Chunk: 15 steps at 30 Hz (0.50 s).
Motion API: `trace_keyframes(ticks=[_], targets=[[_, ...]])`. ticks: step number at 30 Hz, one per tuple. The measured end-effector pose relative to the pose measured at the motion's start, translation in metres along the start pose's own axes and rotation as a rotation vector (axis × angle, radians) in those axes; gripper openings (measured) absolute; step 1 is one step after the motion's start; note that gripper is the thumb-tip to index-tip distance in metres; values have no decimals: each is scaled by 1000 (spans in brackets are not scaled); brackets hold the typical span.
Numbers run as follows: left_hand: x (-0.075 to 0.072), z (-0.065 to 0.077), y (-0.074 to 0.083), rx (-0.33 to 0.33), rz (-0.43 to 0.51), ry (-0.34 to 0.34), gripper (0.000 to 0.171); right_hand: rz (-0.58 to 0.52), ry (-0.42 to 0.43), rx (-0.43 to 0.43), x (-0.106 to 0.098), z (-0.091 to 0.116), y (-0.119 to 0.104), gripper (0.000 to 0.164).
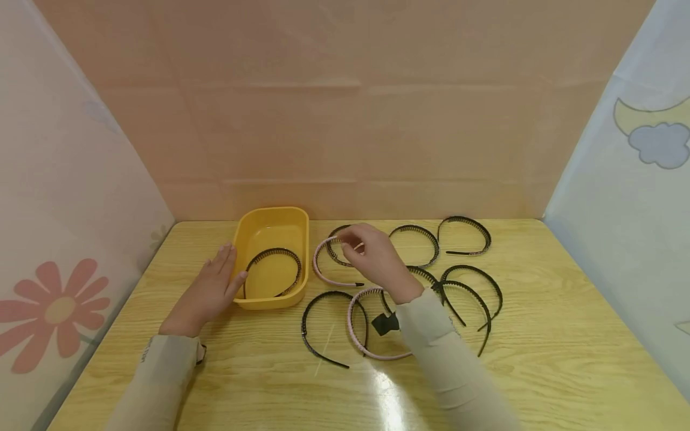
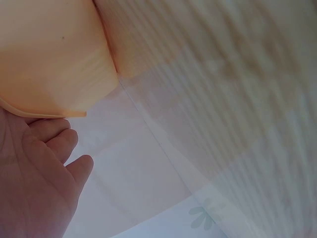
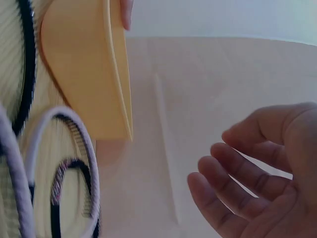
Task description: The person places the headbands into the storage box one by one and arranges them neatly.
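- Left hand: laid along the left side of the basin, fingers straight and touching its outside, thumb at the rim near the front corner.
- Right hand: fingers loosely bent, nothing between them in the right wrist view; placed above the worktop, right of the basin.
- Yellow basin: one, rectangular with rounded corners, at the left rear of the worktop.
- Black headband: one, toothed, inside the basin, in its front part.
- Pink headband: one, dark-tipped, on the worktop just right of the basin, near the right hand.
- Dark rear headband: one, partly behind the pink one and the right hand; overlapping it.
- Far black headbands: two, one rear centre, one rear right.
- Front black headband: one, in front of the basin, overlapping the second pink headband, itself partly under the right sleeve.
- Black bow: one, beside that sleeve; its attachment hidden.
- Right-hand cluster: black headbands, overlapping; exact number partly concealed by the forearm.
- Worktop: pale yellow, wood-grained.
- Side panel, left: printed red flower.
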<state>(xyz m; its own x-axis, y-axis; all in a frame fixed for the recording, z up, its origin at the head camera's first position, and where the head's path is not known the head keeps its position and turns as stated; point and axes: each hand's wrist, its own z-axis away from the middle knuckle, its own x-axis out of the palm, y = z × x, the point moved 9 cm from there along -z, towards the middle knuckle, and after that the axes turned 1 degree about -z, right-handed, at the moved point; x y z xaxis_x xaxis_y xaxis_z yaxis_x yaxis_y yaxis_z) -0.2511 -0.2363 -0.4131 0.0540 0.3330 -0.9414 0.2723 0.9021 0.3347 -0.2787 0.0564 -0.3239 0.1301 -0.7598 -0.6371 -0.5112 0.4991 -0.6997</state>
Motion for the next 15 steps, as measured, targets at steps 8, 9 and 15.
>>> trace_keyframes(ticks=[8, 9, 15], targets=[[2, -4, 2, 2, 15, -10, 76, 124, -105, -35, -32, 17, 15, 22], [2, -4, 2, 2, 10, -9, 76, 139, -115, -45, -35, 19, 18, 22], [2, -5, 2, 14, 3, 1, 75, 205, -179, -23, -55, 30, 37, 23]])
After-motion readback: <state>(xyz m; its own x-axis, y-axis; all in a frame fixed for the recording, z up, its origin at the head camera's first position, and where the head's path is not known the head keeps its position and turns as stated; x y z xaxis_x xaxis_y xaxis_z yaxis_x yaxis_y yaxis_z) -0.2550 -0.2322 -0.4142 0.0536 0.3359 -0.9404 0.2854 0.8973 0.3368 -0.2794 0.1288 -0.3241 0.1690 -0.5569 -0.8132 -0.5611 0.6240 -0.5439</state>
